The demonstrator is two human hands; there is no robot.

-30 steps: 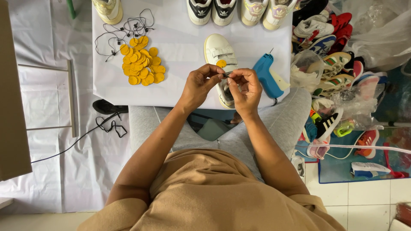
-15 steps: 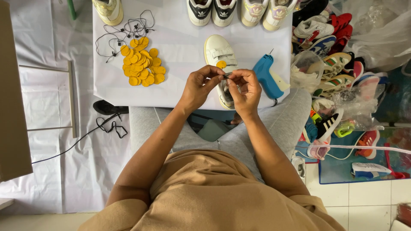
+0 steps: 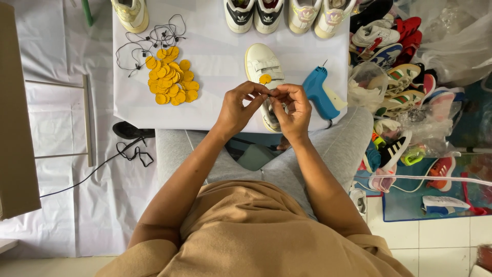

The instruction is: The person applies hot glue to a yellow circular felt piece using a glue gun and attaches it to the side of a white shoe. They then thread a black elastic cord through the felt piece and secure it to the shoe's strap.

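White bench spread across the lap. Cream shoe mid-bench, yellow tag on its strap; blue tagging gun just right, yellow tag pile far left. Left hand and right hand meeting above the shoe's near end, both grips pinched on something too small to tell.

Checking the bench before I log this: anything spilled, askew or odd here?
Nothing damaged or spilled. The yellow tags lie in a loose heap beside tangled black strings. Both hands, left and right, pinch something small over the white shoe. The shoe pile at right is jumbled.
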